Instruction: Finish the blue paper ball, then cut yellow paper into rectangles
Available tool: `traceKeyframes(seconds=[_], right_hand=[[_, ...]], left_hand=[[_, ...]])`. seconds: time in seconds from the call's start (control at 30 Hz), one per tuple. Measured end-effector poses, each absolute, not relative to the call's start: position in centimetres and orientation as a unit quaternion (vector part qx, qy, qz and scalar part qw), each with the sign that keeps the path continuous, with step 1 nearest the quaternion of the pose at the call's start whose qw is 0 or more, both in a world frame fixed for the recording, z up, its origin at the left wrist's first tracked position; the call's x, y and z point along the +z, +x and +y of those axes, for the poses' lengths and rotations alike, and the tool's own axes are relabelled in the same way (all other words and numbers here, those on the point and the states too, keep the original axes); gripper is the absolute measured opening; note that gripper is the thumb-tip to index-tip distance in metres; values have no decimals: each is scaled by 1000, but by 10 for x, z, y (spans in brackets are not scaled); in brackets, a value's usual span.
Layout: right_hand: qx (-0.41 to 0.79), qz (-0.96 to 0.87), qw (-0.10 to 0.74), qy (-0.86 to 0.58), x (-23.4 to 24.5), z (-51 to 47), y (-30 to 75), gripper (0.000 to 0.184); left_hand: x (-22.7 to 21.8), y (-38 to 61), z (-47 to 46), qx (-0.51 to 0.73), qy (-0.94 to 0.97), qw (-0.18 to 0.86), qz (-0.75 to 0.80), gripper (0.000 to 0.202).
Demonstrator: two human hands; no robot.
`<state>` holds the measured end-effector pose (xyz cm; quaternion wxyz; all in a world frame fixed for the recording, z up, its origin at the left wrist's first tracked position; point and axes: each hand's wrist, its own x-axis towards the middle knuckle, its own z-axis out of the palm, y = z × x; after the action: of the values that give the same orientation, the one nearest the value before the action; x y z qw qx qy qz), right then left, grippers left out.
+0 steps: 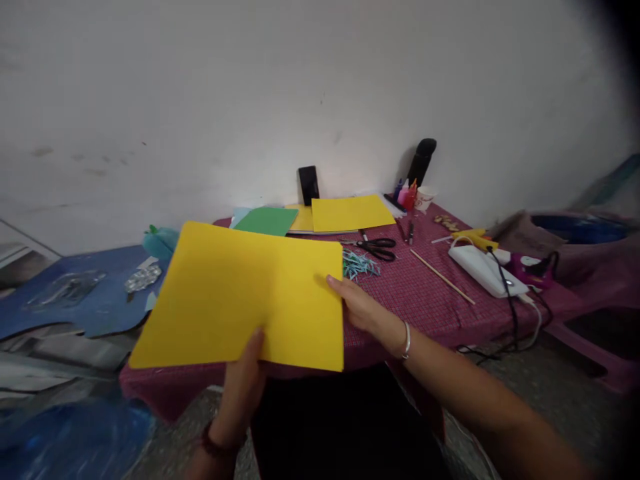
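Note:
A large yellow paper sheet [240,293] is held just above the near side of a low table covered with a maroon checked cloth [425,300]. My left hand [243,390] grips the sheet's near edge, thumb on top and fingers hidden underneath. At the sheet's right edge, my right hand [363,307] pinches the paper, thumb on top; a bangle sits on that wrist. Both hands are closed on the sheet.
Further back lie another yellow sheet [350,212], a green sheet [267,220], black scissors [376,247], blue paper shreds [357,264] and a thin wooden stick [443,277]. A white power bank [487,270] with cables, a glue gun [475,239], small bottles [406,193] and a black phone [309,184] stand near the wall.

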<state>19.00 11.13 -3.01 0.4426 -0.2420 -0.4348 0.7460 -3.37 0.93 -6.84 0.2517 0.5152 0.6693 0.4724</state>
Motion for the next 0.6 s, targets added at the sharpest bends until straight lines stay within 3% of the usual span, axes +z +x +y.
traceKeyframes(seconds=[0.17, 0.23, 0.33, 0.43, 0.6], right_hand=[[808, -321, 416, -268, -51, 90, 212, 40], [800, -311, 428, -283, -57, 89, 226, 38], [768, -316, 470, -299, -56, 93, 244, 38], [720, -348, 512, -314, -45, 99, 256, 42], [636, -426, 536, -357, -28, 108, 269, 53]], left_hand=[[-77, -37, -33, 327, 575, 409, 629, 52], [-78, -58, -37, 317, 574, 464, 596, 42], [-70, -88, -34, 470, 444, 501, 576, 34], [-50, -103, -24, 627, 322, 525, 476, 58], [-21, -107, 12, 607, 335, 591, 414, 71]])
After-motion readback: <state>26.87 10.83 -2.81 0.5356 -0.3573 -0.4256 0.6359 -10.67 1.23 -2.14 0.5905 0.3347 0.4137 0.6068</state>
